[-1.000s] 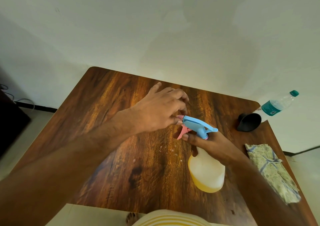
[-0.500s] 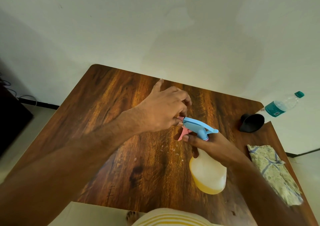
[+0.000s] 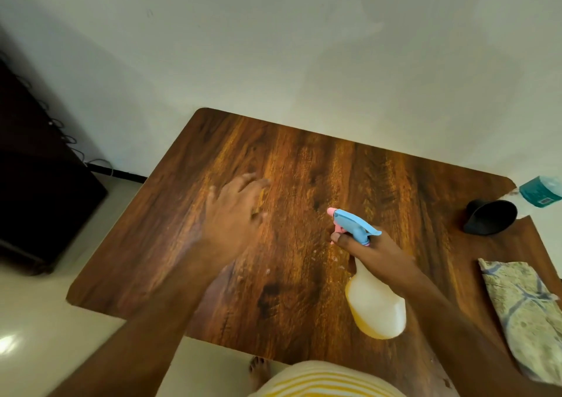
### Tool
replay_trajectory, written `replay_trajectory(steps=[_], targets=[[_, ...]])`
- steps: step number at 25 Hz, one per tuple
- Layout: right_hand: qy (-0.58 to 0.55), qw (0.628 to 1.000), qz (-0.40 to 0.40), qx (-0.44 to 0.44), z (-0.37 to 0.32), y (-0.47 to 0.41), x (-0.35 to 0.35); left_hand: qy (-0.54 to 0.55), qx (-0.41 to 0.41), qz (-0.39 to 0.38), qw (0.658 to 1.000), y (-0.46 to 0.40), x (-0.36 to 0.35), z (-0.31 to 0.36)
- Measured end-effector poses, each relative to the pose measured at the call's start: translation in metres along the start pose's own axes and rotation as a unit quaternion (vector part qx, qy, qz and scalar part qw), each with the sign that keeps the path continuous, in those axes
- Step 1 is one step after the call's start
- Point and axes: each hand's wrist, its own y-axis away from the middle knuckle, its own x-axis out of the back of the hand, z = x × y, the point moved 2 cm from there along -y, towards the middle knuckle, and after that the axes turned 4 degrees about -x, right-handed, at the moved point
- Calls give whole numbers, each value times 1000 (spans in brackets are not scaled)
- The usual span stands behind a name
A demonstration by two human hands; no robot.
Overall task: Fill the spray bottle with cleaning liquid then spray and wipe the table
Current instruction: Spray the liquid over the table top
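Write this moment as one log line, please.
phase: spraying | right hand: grips spray bottle | left hand: open above table

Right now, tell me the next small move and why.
Probably squeeze the pink trigger: the right hand grips the spray bottle with its nozzle over the table, and the left hand is clear of it.

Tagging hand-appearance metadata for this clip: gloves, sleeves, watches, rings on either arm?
Both arms are bare from fingers to as far up as the frame shows: no gloves, sleeves, watch or bands visible on the left hand or right hand. Rings can't be ruled out; the left hand is motion-blurred. A yellow-and-white striped garment shows at the bottom edge.
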Motion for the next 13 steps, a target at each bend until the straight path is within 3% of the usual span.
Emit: replay_trajectory(steps=[4,13], targets=[[-5,999,9,-48,24,-13,-15,62,103,-32,992,54,-29,-60],[-14,997,23,-76,41,-27,-18,125,123,-12,984,78,-44,-84]])
